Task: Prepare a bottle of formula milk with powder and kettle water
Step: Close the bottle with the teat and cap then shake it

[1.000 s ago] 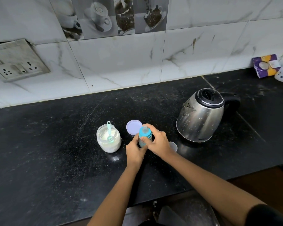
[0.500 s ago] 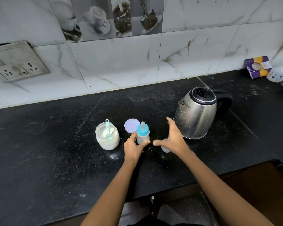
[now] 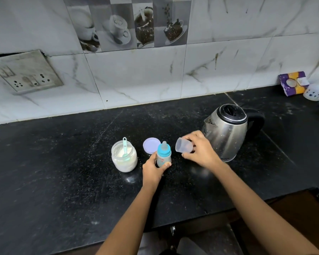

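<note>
A small baby bottle (image 3: 164,155) with a blue collar and teat stands upright on the black counter (image 3: 63,172). My left hand (image 3: 153,169) grips its lower body. My right hand (image 3: 201,150) holds the clear bottle cap (image 3: 184,145) tilted in the air, just right of the bottle. An open glass jar of white powder (image 3: 124,157) with a blue scoop (image 3: 125,147) in it stands to the left. Its lilac lid (image 3: 151,145) lies flat behind the bottle. The steel kettle (image 3: 226,129), lid closed, stands at the right.
A wall socket plate (image 3: 25,71) is at the upper left. A purple and yellow packet (image 3: 293,83) and a white object (image 3: 316,91) sit at the far right by the wall. The counter's front edge runs below my forearms.
My right hand left the bottle's top, went right to the clear cap on the counter and has lifted it. My left hand stays on the bottle.
</note>
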The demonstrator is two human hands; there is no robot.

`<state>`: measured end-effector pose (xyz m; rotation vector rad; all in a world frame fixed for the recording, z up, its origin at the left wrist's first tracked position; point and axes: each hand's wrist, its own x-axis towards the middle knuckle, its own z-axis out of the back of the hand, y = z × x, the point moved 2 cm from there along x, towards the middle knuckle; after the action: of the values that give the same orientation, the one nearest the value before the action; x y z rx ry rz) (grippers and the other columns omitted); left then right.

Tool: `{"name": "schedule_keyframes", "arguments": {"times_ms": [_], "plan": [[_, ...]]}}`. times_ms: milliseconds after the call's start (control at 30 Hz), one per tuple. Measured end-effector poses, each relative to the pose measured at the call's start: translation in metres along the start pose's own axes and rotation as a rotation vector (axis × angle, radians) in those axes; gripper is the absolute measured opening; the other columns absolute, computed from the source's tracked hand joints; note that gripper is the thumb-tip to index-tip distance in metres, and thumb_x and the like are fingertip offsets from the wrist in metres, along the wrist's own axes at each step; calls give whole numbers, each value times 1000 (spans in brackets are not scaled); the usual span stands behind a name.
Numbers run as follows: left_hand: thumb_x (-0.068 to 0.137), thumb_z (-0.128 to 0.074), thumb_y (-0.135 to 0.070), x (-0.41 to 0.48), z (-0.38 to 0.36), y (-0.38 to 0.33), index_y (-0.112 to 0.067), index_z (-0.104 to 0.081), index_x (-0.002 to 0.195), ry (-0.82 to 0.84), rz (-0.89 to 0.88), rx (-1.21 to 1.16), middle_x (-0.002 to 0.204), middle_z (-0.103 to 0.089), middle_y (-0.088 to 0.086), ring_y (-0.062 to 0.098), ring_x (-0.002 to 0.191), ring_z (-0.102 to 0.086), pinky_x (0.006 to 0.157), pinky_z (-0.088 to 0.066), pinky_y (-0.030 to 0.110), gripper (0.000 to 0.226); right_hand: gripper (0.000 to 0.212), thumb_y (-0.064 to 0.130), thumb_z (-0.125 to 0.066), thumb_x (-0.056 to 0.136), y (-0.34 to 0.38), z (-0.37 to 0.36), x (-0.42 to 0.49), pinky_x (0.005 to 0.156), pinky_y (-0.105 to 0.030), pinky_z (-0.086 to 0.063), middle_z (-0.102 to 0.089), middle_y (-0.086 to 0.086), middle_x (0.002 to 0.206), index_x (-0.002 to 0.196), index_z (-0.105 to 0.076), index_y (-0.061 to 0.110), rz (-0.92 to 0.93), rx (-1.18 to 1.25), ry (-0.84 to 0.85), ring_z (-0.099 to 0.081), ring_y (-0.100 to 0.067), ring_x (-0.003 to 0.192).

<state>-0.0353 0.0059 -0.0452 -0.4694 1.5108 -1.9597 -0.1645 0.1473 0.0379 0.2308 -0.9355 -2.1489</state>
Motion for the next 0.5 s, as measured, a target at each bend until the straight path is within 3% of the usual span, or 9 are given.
{"name": "schedule_keyframes", "arguments": {"times_ms": [67, 133, 233, 333, 400, 500], "plan": [[74, -79, -14, 1, 0, 2, -20, -59, 123, 4, -1, -9, 113, -66, -8, 5, 102, -61, 63, -43, 0, 54, 63, 15, -78, 71, 24, 13, 23, 95, -32, -46, -44, 0, 116, 129, -55, 17, 145, -170, 204, -52, -13, 101], [73, -80, -16, 2, 0, 5, -23, -59, 122, 9, -2, -5, 112, -67, -11, 2, 103, -61, 74, -44, 4, 54, 69, 18, -76, 74, 44, 16, 42, 95, -32, -43, -47, -2, 120, 136, -49, 17, 241, -326, 337, -51, -16, 105], [71, -81, -19, 5, 0, 9, -25, -60, 120, 16, -9, 9, 111, -68, -13, -1, 103, -61, 90, -45, 19, 54, 65, 22, -72, 74, 63, 9, 61, 90, -40, -46, -52, -1, 118, 134, -46, 25, 327, -469, 459, -52, -19, 107], [71, -80, -23, 7, 0, 10, -29, -61, 118, 25, -16, 21, 106, -68, -15, 0, 101, -61, 93, -48, 27, 51, 51, 25, -65, 78, 69, -6, 67, 89, -44, -46, -54, -2, 117, 128, -51, 23, 407, -505, 572, -53, -21, 106], [70, -79, -26, 8, 0, 12, -30, -61, 117, 28, -22, 24, 103, -69, -16, -1, 99, -62, 93, -49, 30, 50, 48, 25, -62, 82, 65, -16, 65, 92, -44, -44, -54, -4, 118, 128, -52, 19, 418, -503, 609, -51, -21, 109], [70, -79, -29, 9, 0, 14, -31, -60, 120, 41, -23, 9, 101, -69, -17, -3, 98, -62, 93, -50, 31, 54, 44, 28, -59, 84, 49, -26, 57, 91, -41, -44, -54, -2, 118, 126, -52, 17, 414, -384, 522, -50, -17, 108]]}}
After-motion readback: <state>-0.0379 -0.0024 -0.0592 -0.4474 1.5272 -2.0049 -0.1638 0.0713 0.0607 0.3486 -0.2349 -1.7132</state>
